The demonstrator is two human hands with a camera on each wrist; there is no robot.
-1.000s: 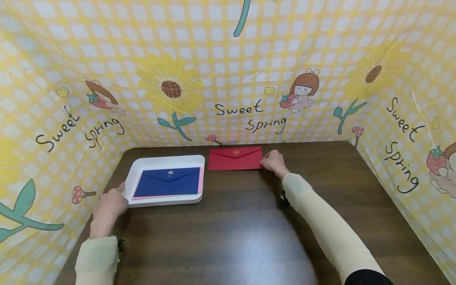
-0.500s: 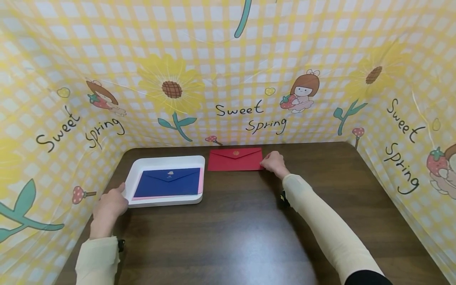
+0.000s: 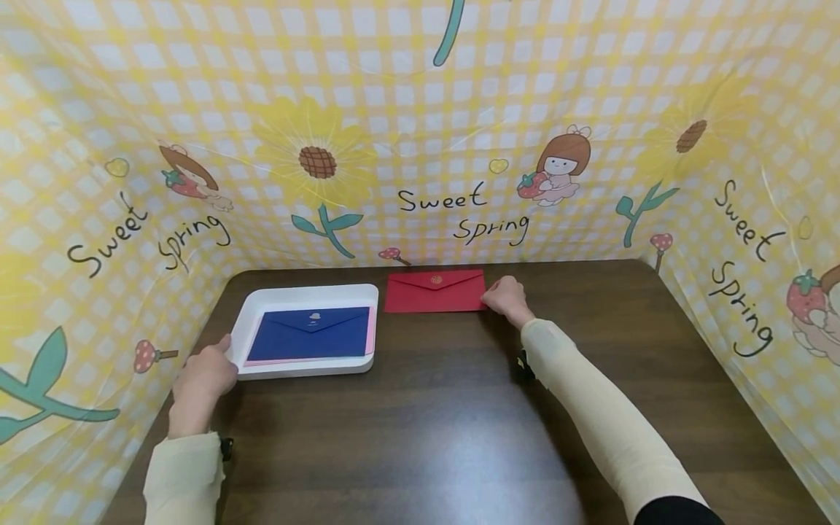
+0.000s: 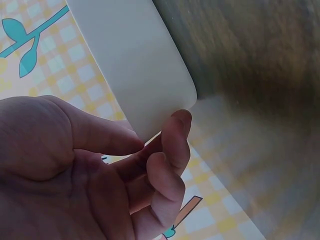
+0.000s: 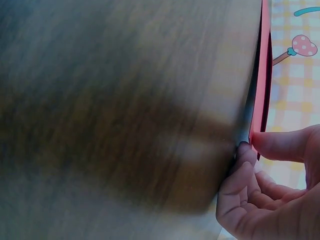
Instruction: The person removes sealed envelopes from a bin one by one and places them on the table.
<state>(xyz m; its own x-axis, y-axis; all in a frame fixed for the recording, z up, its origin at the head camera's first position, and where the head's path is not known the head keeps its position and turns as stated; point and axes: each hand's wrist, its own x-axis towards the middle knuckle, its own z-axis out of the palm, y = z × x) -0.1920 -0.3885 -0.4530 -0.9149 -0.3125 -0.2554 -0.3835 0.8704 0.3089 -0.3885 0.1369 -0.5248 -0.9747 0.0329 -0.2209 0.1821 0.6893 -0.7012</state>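
Observation:
A white tray (image 3: 302,370) stands at the table's left rear, holding a blue envelope (image 3: 308,337) on top of a pink one (image 3: 370,332) that shows only along its edges. My left hand (image 3: 206,370) grips the tray's left wall near its front corner; the left wrist view shows thumb and curled fingers around the tray's end (image 4: 135,65). To the right of the tray lies a red envelope (image 3: 434,297), flap side up. My right hand (image 3: 505,297) pinches its right end. In the right wrist view, thumb and fingers meet at the envelope's edge (image 5: 260,100).
The brown wooden table (image 3: 420,423) has a glare patch toward the front. A yellow checked cloth (image 3: 420,131) with printed flowers and lettering rises along the back and both sides, close behind the red envelope.

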